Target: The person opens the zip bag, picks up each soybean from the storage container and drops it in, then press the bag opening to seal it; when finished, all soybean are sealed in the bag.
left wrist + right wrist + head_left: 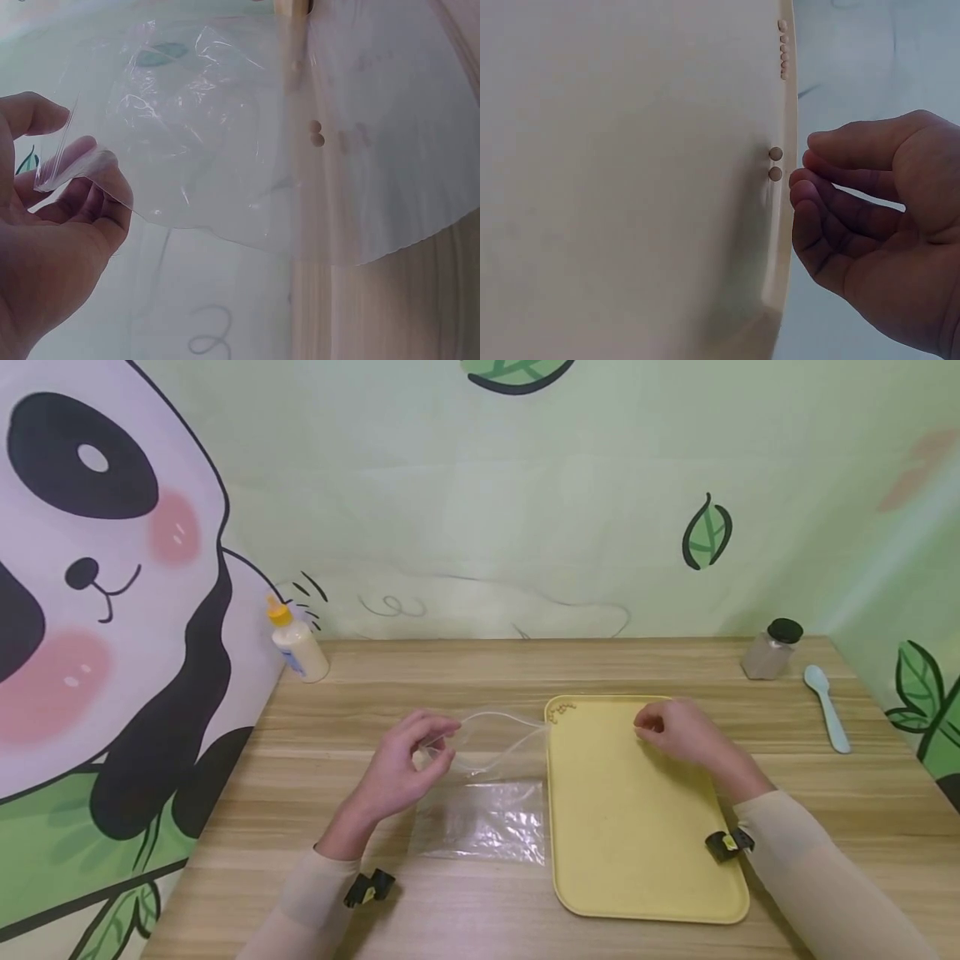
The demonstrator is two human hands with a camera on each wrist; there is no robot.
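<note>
Your left hand (397, 770) holds the clear plastic bag (483, 822) by its gaping mouth, left of the yellow tray (633, 835). Your right hand's (681, 732) fingers curl narrowly near two beads (775, 174) at the rim; whether they hold anything cannot be determined.

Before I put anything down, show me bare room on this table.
The wooden table is bare along the back, between the yellow-capped bottle and black-lidded jar, behind the zip bag. The near half of the yellow tray looks free. Crowded: the tray's far rim, with beads and right fingers, and the gap between left fingers and tray, filled by the bag.
</note>
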